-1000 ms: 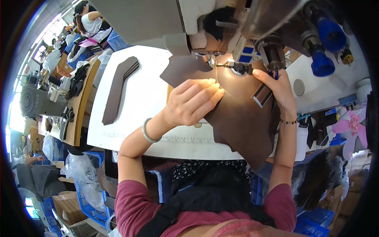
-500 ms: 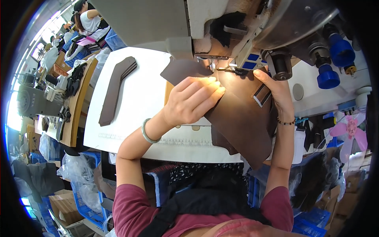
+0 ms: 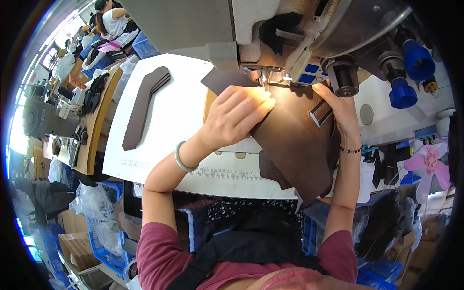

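A brown leather-like panel [image 3: 295,145] lies under the lit needle area [image 3: 265,79] of a sewing machine [image 3: 188,29], its lower corner hanging past the table's front edge. Close to the needle, my left hand [image 3: 237,116] has its fingers closed in a pinch on the panel's left edge. My right hand [image 3: 343,108] grips the panel's right side, thumb on top and the other fingers hidden beneath. Beside that thumb, a zip-like strip with a pale border [image 3: 321,113] is set into the panel. A flat brown piece [image 3: 224,81] sticks out left of the needle.
Several brown angled strips [image 3: 145,108] lie stacked on the white table [image 3: 188,72] at left. Blue-capped knobs [image 3: 403,94] and a pink fan [image 3: 430,162] are on the right. Blue crates [image 3: 99,241] stand lower left; a person in white [image 3: 115,24] sits far left.
The flat brown piece left of the needle has shifted slightly up and right. The panel's lower corner has moved slightly left. Both hands keep their hold.
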{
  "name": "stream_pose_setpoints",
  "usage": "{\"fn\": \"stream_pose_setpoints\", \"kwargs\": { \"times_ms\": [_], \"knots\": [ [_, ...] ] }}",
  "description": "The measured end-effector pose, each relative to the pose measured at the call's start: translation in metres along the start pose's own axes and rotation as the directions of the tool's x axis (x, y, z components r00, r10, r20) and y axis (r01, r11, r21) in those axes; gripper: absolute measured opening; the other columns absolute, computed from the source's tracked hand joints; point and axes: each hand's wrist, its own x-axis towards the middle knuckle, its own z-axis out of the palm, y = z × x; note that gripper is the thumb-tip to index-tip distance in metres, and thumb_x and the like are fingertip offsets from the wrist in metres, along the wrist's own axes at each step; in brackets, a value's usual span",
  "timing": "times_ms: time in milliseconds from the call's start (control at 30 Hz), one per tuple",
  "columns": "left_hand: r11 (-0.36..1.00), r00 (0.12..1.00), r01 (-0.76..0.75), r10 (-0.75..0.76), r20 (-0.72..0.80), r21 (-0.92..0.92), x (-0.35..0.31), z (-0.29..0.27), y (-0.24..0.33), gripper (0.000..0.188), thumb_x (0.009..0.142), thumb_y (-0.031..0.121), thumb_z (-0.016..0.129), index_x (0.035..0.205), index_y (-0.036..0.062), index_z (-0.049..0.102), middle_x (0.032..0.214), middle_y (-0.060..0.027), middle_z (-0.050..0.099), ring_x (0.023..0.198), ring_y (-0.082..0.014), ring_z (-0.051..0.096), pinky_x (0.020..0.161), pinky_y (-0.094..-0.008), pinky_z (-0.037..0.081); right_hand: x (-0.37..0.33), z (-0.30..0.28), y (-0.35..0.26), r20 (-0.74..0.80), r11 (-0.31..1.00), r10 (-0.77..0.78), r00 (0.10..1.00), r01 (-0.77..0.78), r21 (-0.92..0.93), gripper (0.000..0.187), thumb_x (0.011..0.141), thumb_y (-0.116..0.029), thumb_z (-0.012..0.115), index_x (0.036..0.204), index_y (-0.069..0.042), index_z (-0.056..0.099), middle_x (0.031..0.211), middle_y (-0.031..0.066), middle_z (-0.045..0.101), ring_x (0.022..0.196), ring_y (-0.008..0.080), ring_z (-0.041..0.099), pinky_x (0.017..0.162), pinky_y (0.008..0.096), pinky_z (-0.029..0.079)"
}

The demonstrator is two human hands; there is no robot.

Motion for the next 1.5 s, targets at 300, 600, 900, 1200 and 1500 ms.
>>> {"fn": "stream_pose_setpoints", "kwargs": {
  "times_ms": [300,600,900,1200,1500],
  "knots": [
    [0.992,0.994,0.107,-0.108,0.017,0.065,0.003,-0.004,0.007,0.030,0.061,0.014,0.071,0.089,0.0045,0.067,0.084,-0.0048,0.062,0.073,-0.0194,0.058,0.063,-0.0286,0.044,0.000,0.001,-0.001,-0.021,0.998,-0.060,0.998,0.060,0.009,0.029,0.077,-0.019,0.073,0.097,-0.004,0.059,0.085,-0.0012,0.057,0.075,0.0067,0.053,0.068,0.0209,0.043],
    [0.994,0.992,0.074,-0.081,0.093,0.081,0.006,-0.010,0.004,0.033,0.060,0.016,0.070,0.090,0.0029,0.066,0.084,-0.0058,0.062,0.075,-0.0208,0.060,0.064,-0.0297,0.047,-0.015,0.012,-0.009,-0.081,0.996,-0.090,0.993,0.089,-0.016,0.026,0.078,-0.027,0.072,0.082,-0.004,0.061,0.073,-0.0032,0.057,0.062,0.0032,0.051,0.056,0.0171,0.040],
    [0.997,0.985,0.046,-0.054,0.165,0.054,0.009,-0.020,0.003,0.035,0.065,0.024,0.067,0.093,0.0023,0.065,0.088,-0.0092,0.062,0.081,-0.0264,0.063,0.066,-0.0326,0.049,-0.028,0.018,-0.001,-0.143,0.989,-0.141,0.980,0.134,-0.055,0.020,0.081,-0.023,0.070,0.081,-0.004,0.063,0.071,-0.0045,0.057,0.061,0.0019,0.049,0.055,0.0175,0.038],
    [0.994,0.972,0.111,-0.110,0.209,0.009,0.008,-0.023,0.011,0.043,0.061,0.016,0.062,0.101,-0.0002,0.061,0.094,-0.0106,0.058,0.089,-0.0276,0.059,0.078,-0.0361,0.048,-0.032,0.020,0.003,-0.129,0.991,-0.030,0.991,0.047,0.127,0.021,0.082,-0.020,0.069,0.091,-0.002,0.063,0.080,-0.0025,0.060,0.068,0.0040,0.055,0.062,0.0178,0.044],
    [0.992,0.979,0.123,-0.126,0.162,0.029,0.005,-0.021,0.011,0.041,0.064,0.021,0.063,0.100,0.0011,0.064,0.094,-0.0113,0.060,0.088,-0.0279,0.060,0.077,-0.0350,0.049,-0.036,0.026,0.009,-0.196,0.975,-0.027,0.980,0.069,0.209,0.031,0.080,-0.029,0.070,0.091,-0.001,0.064,0.080,0.0008,0.063,0.068,0.0048,0.058,0.064,0.0180,0.046]
  ]
}}
